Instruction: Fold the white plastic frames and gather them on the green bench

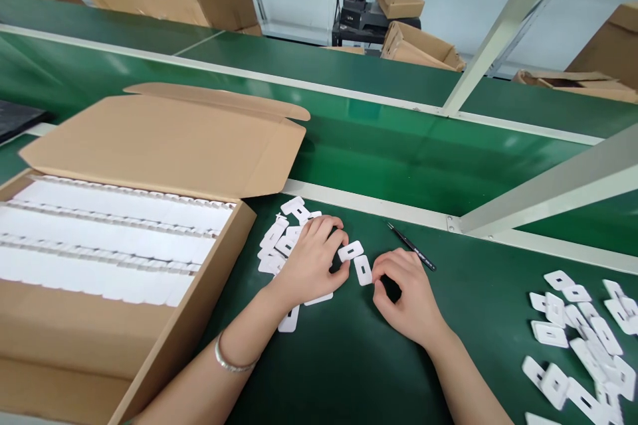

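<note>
White slotted rectangular plates (pixel 363 270) loose; brown cardboard box (pixel 207 282), nine o'clock, part-filled; your left grip (pixel 315 249) half-open, right grip (pixel 409 289) curled, holds unclear.

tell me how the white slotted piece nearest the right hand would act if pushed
The white slotted piece is probably light, looking small and thin beside the right hand. It seems fairly stiff, since its edges show no visible bend. Its flat shape on the smooth-looking green tabletop suggests sliding rather than rolling.
</note>
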`<state>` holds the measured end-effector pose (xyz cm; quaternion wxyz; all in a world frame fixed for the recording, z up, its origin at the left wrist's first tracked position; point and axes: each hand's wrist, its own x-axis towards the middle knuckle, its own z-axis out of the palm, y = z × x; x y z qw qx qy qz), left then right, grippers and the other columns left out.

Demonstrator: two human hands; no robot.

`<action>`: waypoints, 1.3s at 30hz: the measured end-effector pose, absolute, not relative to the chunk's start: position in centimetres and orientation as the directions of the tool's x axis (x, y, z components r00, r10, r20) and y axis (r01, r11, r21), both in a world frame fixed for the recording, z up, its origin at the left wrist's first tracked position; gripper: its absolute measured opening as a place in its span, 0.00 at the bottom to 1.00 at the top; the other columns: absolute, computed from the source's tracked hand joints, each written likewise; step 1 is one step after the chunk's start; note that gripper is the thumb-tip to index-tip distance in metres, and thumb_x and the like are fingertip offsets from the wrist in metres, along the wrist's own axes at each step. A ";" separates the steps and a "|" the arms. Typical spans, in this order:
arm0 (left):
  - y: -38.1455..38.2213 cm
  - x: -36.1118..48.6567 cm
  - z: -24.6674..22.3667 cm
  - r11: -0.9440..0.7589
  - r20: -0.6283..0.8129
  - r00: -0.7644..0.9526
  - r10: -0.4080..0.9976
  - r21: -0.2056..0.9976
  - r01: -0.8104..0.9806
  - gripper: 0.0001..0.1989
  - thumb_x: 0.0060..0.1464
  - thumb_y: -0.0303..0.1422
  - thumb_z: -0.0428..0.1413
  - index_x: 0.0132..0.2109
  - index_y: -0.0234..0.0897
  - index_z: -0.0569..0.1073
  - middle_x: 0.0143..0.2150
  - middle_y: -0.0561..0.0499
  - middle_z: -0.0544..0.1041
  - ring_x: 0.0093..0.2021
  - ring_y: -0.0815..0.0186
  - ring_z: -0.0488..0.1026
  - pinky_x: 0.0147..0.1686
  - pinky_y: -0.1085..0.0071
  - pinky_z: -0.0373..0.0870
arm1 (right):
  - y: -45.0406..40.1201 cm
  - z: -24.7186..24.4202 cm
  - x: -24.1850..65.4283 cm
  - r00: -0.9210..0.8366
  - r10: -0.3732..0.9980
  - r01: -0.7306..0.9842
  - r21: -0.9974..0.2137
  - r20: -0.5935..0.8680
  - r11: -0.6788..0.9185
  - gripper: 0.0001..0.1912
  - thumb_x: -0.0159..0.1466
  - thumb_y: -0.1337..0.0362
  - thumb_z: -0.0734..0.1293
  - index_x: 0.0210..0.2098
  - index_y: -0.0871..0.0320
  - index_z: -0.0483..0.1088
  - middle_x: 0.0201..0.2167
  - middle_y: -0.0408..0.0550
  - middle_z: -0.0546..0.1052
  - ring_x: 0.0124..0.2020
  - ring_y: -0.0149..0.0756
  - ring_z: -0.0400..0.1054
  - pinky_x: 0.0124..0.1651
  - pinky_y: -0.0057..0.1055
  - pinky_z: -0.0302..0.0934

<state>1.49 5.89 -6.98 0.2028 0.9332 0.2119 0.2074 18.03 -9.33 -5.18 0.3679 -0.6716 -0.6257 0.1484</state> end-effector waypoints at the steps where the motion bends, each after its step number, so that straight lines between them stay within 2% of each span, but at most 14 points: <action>1: 5.9 1.5 -7.0 -0.828 0.295 0.827 0.478 0.466 0.312 0.09 0.57 0.30 0.56 0.46 0.41 0.68 0.55 0.43 0.70 0.60 0.50 0.67 0.60 0.51 0.66 | -9.3 -5.1 18.0 0.171 0.952 0.718 -0.694 0.255 0.057 0.07 0.65 0.71 0.61 0.32 0.54 0.69 0.32 0.42 0.75 0.36 0.38 0.67 0.43 0.39 0.57; 8: 6.1 1.4 -7.1 -0.828 0.282 0.837 0.469 0.470 0.305 0.10 0.59 0.34 0.59 0.46 0.41 0.67 0.55 0.43 0.69 0.61 0.50 0.67 0.61 0.51 0.65 | -9.5 -5.1 17.8 0.110 0.965 0.628 -0.770 0.237 0.118 0.12 0.61 0.73 0.60 0.34 0.53 0.73 0.31 0.40 0.79 0.32 0.36 0.69 0.42 0.38 0.59; 14: 6.0 1.4 -7.0 -0.831 0.294 0.839 0.457 0.479 0.285 0.08 0.61 0.32 0.56 0.47 0.40 0.67 0.55 0.42 0.69 0.60 0.51 0.66 0.59 0.50 0.65 | -9.8 -5.3 18.0 0.111 0.960 0.610 -0.780 0.257 0.139 0.14 0.61 0.74 0.59 0.36 0.53 0.74 0.40 0.41 0.83 0.36 0.38 0.72 0.44 0.40 0.63; 18: 6.0 1.4 -6.9 -0.835 0.312 0.839 0.445 0.482 0.264 0.12 0.60 0.29 0.54 0.50 0.38 0.68 0.54 0.41 0.69 0.59 0.49 0.66 0.59 0.48 0.65 | -9.6 -5.6 18.0 0.163 0.928 0.659 -0.736 0.336 0.151 0.10 0.66 0.72 0.61 0.37 0.53 0.71 0.35 0.45 0.78 0.36 0.40 0.69 0.41 0.40 0.63; 20: 6.0 1.4 -6.9 -0.838 0.316 0.843 0.436 0.483 0.252 0.14 0.60 0.28 0.54 0.52 0.37 0.69 0.54 0.40 0.69 0.59 0.49 0.66 0.60 0.47 0.65 | -9.4 -5.9 18.0 0.206 0.917 0.711 -0.696 0.342 0.101 0.09 0.67 0.70 0.61 0.41 0.54 0.71 0.37 0.47 0.76 0.39 0.41 0.68 0.44 0.40 0.64; 23: 6.1 1.4 -7.1 -0.847 0.312 0.851 0.423 0.470 0.248 0.18 0.61 0.27 0.54 0.57 0.38 0.71 0.56 0.40 0.68 0.60 0.48 0.65 0.60 0.47 0.65 | -9.1 -6.3 18.0 0.265 0.911 0.784 -0.620 0.316 -0.013 0.14 0.69 0.69 0.62 0.52 0.54 0.71 0.42 0.49 0.73 0.44 0.44 0.68 0.49 0.45 0.64; 26: 6.1 1.3 -7.2 -0.872 0.312 0.868 0.386 0.432 0.233 0.23 0.63 0.26 0.52 0.64 0.43 0.71 0.59 0.41 0.67 0.61 0.49 0.64 0.62 0.47 0.63 | -9.1 -6.4 18.0 0.213 0.942 0.819 -0.573 0.259 -0.028 0.20 0.68 0.67 0.65 0.58 0.52 0.70 0.45 0.50 0.71 0.45 0.45 0.66 0.50 0.46 0.64; 29: 6.0 1.4 -7.3 -0.887 0.313 0.872 0.376 0.393 0.242 0.22 0.66 0.26 0.51 0.63 0.47 0.73 0.60 0.42 0.67 0.61 0.49 0.64 0.63 0.46 0.62 | -9.3 -6.2 17.8 0.120 0.970 0.849 -0.528 0.214 0.012 0.19 0.67 0.67 0.67 0.57 0.49 0.72 0.45 0.50 0.69 0.44 0.45 0.65 0.49 0.45 0.63; 35: 6.3 1.4 -7.7 -0.836 0.333 0.793 0.510 0.412 0.364 0.11 0.68 0.34 0.55 0.54 0.39 0.73 0.56 0.41 0.71 0.59 0.48 0.67 0.60 0.46 0.65 | -9.2 -6.7 17.9 0.163 0.957 0.848 -0.530 0.239 -0.012 0.16 0.69 0.69 0.65 0.54 0.50 0.74 0.45 0.50 0.69 0.43 0.43 0.65 0.49 0.45 0.64; 37: 6.4 1.4 -7.6 -0.812 0.336 0.767 0.546 0.438 0.386 0.11 0.67 0.30 0.52 0.55 0.38 0.72 0.55 0.42 0.72 0.58 0.50 0.68 0.60 0.47 0.65 | -9.2 -6.9 18.0 0.175 0.953 0.842 -0.540 0.246 -0.015 0.15 0.69 0.69 0.65 0.53 0.51 0.74 0.45 0.50 0.70 0.43 0.43 0.66 0.49 0.45 0.64; 39: 6.3 1.3 -7.4 -0.797 0.327 0.761 0.561 0.464 0.388 0.16 0.64 0.24 0.49 0.56 0.38 0.69 0.55 0.43 0.72 0.58 0.51 0.68 0.60 0.48 0.64 | -9.2 -6.9 18.0 0.182 0.949 0.835 -0.550 0.255 -0.012 0.14 0.69 0.69 0.64 0.52 0.51 0.73 0.45 0.50 0.70 0.44 0.43 0.66 0.50 0.45 0.65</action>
